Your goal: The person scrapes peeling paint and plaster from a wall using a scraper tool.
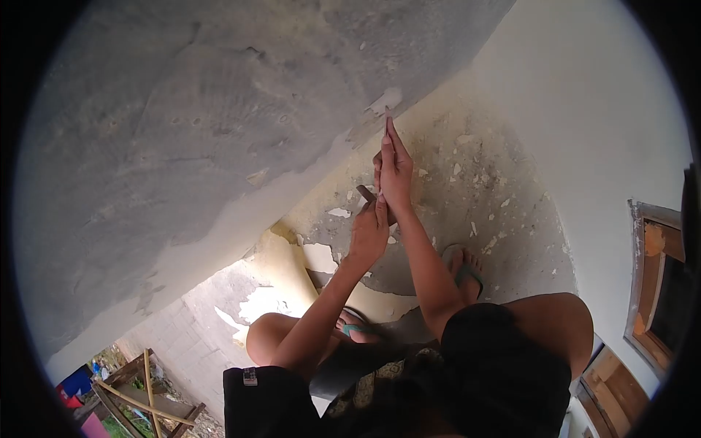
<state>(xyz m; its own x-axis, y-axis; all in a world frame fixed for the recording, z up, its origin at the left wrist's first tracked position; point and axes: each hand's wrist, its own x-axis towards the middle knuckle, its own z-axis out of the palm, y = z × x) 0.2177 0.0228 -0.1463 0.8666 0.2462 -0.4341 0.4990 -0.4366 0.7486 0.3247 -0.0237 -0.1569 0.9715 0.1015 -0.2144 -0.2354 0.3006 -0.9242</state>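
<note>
My left hand [370,228] is closed around a short brown handle [366,194], whose end juts out at the upper left of the fingers. Just above it, touching or nearly so, my right hand [394,174] is closed, with fingers stretched forward along a narrow tip [388,112]. The tip reaches a pale flaked patch [387,100] low on the grey wall [197,117]. Whether handle and tip belong to one tool is hidden by my hands.
Paint flakes [339,212] litter the stained floor [504,168]. My sandalled feet [465,271] stand on it. A white wall [569,95] with a wooden frame [652,281] rises at right. Crossed wooden poles [150,394] lie at lower left, and a peeled sheet [292,270] near the wall's base.
</note>
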